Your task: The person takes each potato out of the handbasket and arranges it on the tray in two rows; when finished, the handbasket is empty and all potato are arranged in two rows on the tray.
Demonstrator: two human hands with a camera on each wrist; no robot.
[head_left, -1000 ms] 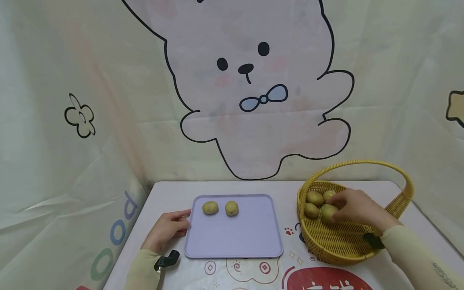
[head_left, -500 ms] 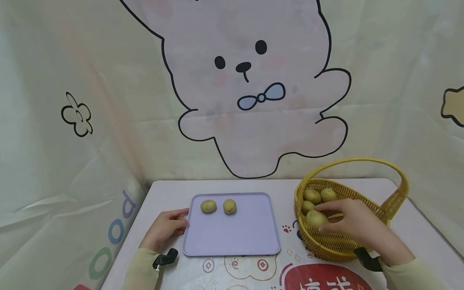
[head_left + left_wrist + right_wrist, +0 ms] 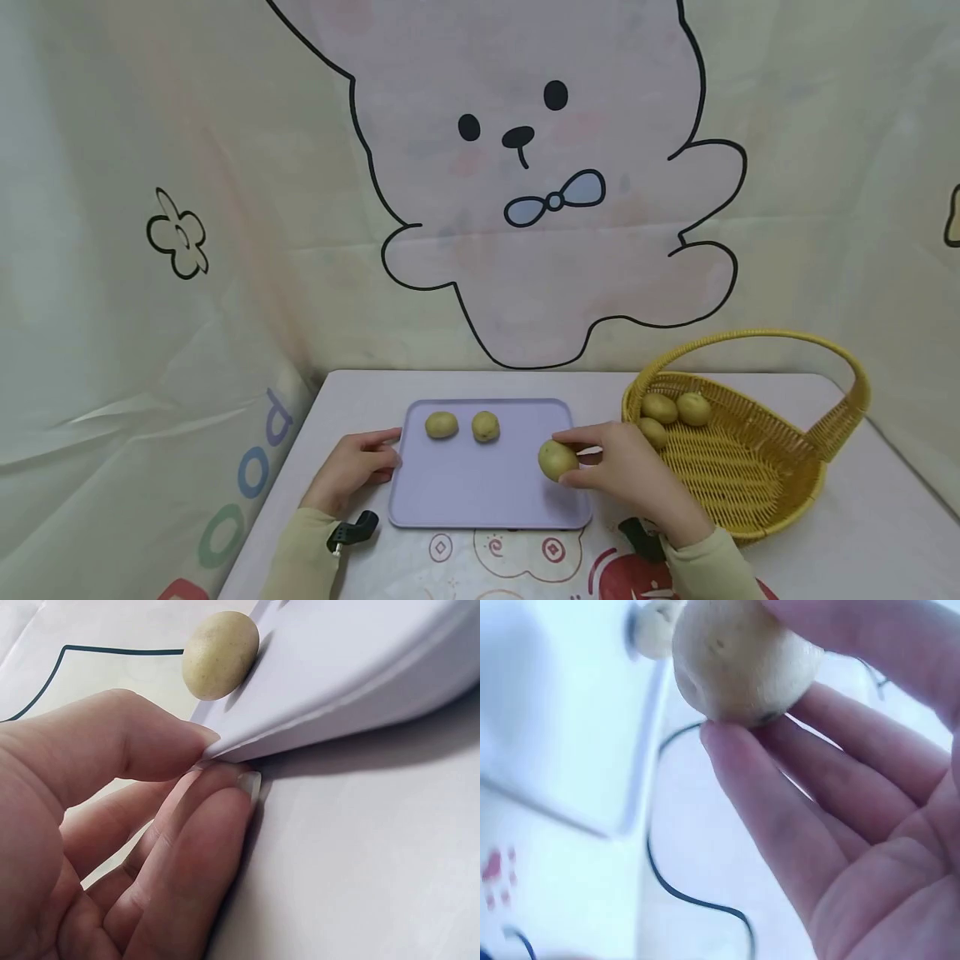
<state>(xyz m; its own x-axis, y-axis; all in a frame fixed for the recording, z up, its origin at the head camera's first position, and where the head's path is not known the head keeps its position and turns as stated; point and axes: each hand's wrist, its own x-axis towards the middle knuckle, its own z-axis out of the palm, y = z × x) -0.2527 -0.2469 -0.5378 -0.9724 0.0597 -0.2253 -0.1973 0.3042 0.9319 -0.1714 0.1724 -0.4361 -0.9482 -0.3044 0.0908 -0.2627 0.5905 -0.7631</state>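
By the thumb and fingers of the right hand (image 3: 630, 473), a roundish potato (image 3: 556, 462) is clamped above the right side of the tray (image 3: 480, 502), its long axis unclear, while the tray's left edge is pinched by the left hand (image 3: 351, 469). Farther off, two potatoes (image 3: 442, 425) are laid on the tray, the left one's length turned sideways.

Right fingers (image 3: 581, 478) pinching a potato (image 3: 557, 461) over lavender tray (image 3: 480, 496), left fingers (image 3: 382, 436) touching its edge, potatoes (image 3: 693, 408) in yellow basket (image 3: 735, 479)
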